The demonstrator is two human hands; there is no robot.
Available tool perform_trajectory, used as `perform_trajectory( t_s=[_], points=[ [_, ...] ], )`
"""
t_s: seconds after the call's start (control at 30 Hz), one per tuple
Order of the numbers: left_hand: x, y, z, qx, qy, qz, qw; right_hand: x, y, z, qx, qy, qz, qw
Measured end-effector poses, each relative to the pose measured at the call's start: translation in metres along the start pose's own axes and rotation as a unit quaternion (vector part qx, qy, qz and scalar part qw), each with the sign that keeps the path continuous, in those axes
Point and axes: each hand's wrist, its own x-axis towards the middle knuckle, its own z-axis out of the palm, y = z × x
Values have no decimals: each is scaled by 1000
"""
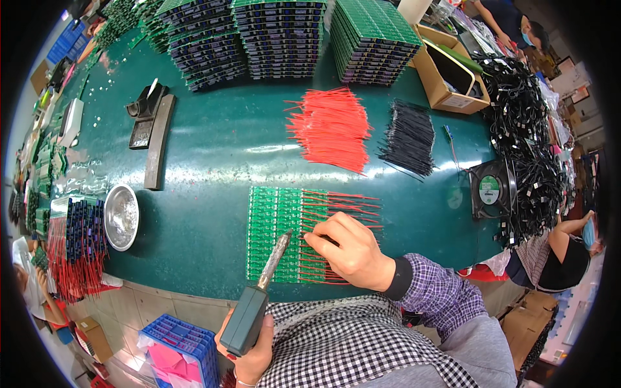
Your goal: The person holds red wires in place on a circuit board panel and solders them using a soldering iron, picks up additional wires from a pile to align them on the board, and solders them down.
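Observation:
A panel of small green circuit boards [265,226] lies flat at the table's near edge. Thin red wires [349,202] stick out to the right from its right-hand columns. My left hand [259,359] is wrapped round the dark grey handle of a soldering iron [244,320], whose tip reaches the panel's middle. Over the panel's right side, my right hand [354,252] is closed, thumb and forefinger pinched on a red wire close to the iron's tip; the fingers mostly hide that wire. Farther back lie a pile of loose red wires [330,129] and a pile of black wires [409,139].
Tall stacks of green boards [278,39] stand at the back. A metal bowl [121,217] and a dark holder [145,116] are on the left, near wired boards [77,239]. Rightward are a small fan [490,189], a cardboard box [446,77] and heaped black cables [530,142].

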Motion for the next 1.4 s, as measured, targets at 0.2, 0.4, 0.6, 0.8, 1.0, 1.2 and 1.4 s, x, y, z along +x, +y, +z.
perform_trajectory(
  t_s=[0.2, 0.4, 0.6, 0.8, 1.0, 1.2, 1.4],
  points=[
    [5, -1, 5, 35, 25, 87, 995, -1, 0, 1, 5, -3, 0, 1000],
    [6, 4, 0, 52, 0, 70, 996, -1, 0, 2, 7, -2, -2, 1000],
    [6, 10, -1, 65, -19, 55, 996, -1, -1, 1, 1, -8, -3, 1000],
    [7, 11, 0, 71, -24, 59, 995, 0, -1, 0, -1, -13, -3, 1000],
    [4, 7, 1, 70, -15, 47, 996, 0, -1, 0, 5, -14, -3, 1000],
    [-2, -7, -2, 57, 9, 47, 997, 0, -1, 0, 5, -14, -1, 1000],
    [-6, -18, 2, 9, 27, 44, 999, 0, -1, 0, 0, -14, -1, 1000]
  ],
)
